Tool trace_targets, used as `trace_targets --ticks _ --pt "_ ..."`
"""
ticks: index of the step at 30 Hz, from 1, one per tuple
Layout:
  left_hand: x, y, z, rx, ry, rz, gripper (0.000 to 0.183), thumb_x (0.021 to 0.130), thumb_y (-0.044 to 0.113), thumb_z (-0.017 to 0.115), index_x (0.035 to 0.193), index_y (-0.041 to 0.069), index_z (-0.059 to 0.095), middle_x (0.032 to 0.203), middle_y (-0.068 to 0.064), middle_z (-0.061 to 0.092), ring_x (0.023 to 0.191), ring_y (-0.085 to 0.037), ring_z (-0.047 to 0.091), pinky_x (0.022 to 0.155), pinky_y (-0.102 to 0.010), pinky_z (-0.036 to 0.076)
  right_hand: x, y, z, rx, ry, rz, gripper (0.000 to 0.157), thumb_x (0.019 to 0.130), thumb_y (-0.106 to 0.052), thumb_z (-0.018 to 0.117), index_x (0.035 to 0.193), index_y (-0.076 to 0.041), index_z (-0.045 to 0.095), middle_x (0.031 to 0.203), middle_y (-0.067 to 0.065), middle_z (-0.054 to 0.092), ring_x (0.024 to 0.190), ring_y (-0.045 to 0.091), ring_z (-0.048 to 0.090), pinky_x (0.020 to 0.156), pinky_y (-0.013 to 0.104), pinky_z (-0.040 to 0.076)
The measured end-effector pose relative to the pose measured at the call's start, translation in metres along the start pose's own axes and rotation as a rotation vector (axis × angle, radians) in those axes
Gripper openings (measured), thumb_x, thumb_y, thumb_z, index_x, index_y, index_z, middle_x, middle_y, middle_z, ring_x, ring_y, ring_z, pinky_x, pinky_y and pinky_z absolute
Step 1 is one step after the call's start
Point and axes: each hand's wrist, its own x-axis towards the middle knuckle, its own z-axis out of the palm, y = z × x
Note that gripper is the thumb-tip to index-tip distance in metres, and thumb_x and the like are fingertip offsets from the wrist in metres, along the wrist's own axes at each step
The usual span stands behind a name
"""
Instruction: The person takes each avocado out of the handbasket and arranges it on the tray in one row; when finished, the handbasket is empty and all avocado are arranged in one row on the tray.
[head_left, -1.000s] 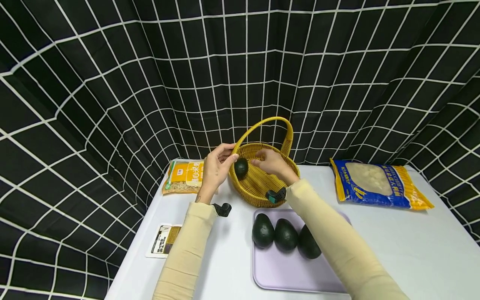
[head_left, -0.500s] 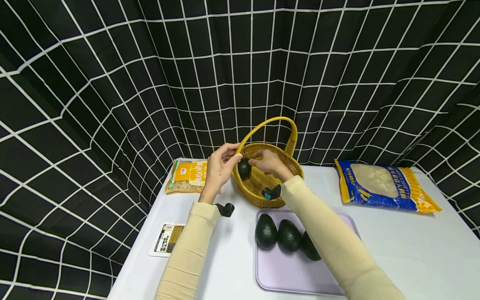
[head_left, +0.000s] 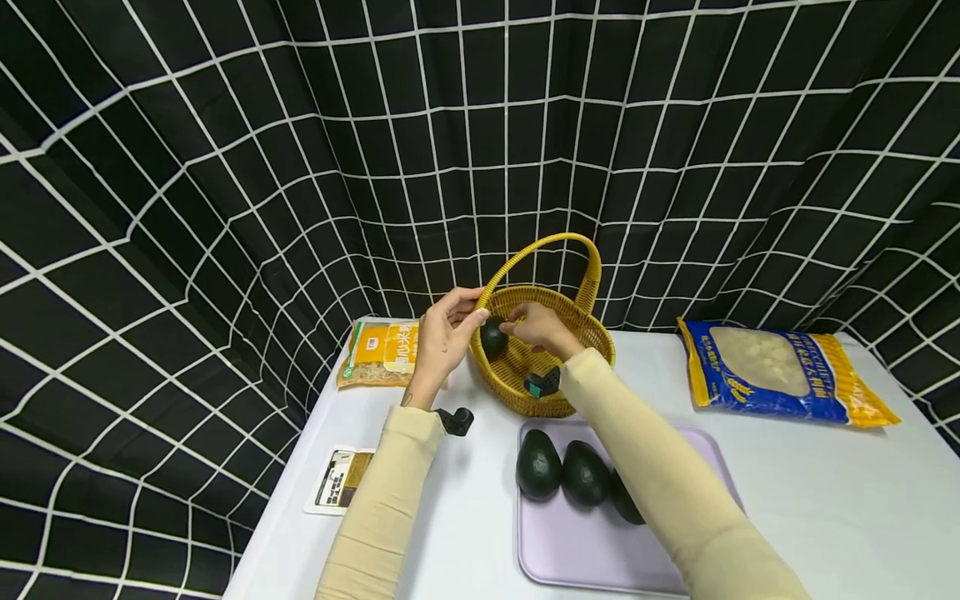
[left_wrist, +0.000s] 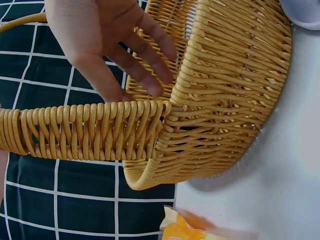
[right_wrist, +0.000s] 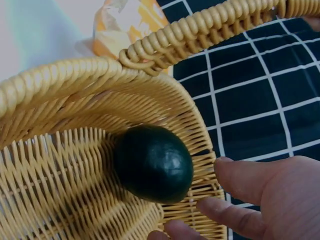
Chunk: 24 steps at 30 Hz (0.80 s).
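Observation:
A yellow wicker basket (head_left: pixel 517 400) with an arched handle (head_left: pixel 551 240) stands on the table. My left hand (head_left: pixel 444 337) holds the handle low on its left side. One dark green avocado (right_wrist: pixel 154 164) lies inside, against the basket wall. My right hand (head_left: pixel 542 327) reaches into the basket beside this avocado, its fingers loosely bent and spread. In the right wrist view a gap shows between the right hand's fingers (right_wrist: pixel 235 215) and the avocado. The left wrist view shows the right hand (left_wrist: pixel 107 40) over the basket rim; the left hand is almost wholly out of that view.
A lilac tray (head_left: pixel 585 554) with three avocados (head_left: pixel 538 467) lies in front of the basket, partly under the right sleeve. An orange food bag (head_left: pixel 378 354) and a small packet (head_left: pixel 339 479) are at left. A blue-yellow bag (head_left: pixel 780 371) lies at right; a grid curtain (head_left: pixel 450 125) hangs behind.
The head view has shifted, so the scene sits slightly further right. My right hand has come a little closer to the avocado in the basket. The left hand keeps holding the handle.

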Motion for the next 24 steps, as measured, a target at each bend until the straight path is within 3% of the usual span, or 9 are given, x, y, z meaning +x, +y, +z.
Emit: trace_targets --ticks 3,13,18,24 --pt "0.000 -0.001 0.000 0.000 0.000 0.006 0.028 0.094 -0.001 0.067 0.122 -0.001 0.068 0.111 -0.022 0.072 0.102 -0.034 0.070 0.092 -0.047 0.058 0.004 0.000 0.003 0.011 -0.019 0.004 0.050 0.100 -0.032 0.063 0.139 -0.004 0.053 0.134 0.019 0.056 0.108 0.033 0.059 0.093 0.053 0.057" --pt "0.001 -0.005 0.001 0.025 0.010 0.027 0.027 0.094 -0.001 0.068 0.121 -0.002 0.068 0.109 -0.022 0.073 0.099 -0.033 0.071 0.088 -0.038 0.060 0.016 0.003 0.011 0.017 -0.070 0.004 0.058 0.100 -0.036 0.062 0.145 -0.002 0.046 0.139 0.019 0.054 0.119 0.036 0.058 0.096 0.055 0.056" --pt "0.007 -0.018 0.002 0.007 0.006 0.016 0.029 0.094 0.000 0.069 0.122 -0.001 0.068 0.110 -0.022 0.073 0.100 -0.034 0.071 0.090 -0.044 0.059 0.020 0.001 0.010 0.015 -0.080 -0.019 0.056 0.100 -0.035 0.061 0.142 -0.001 0.048 0.135 0.018 0.056 0.116 0.038 0.060 0.095 0.055 0.056" --pt "0.009 -0.031 0.002 -0.002 0.001 0.015 0.029 0.093 0.006 0.071 0.122 0.005 0.070 0.112 -0.018 0.074 0.100 -0.029 0.071 0.089 -0.039 0.060 0.025 0.001 0.013 0.002 -0.084 -0.017 0.060 0.100 -0.035 0.063 0.146 -0.001 0.046 0.136 0.020 0.056 0.110 0.038 0.062 0.092 0.054 0.058"
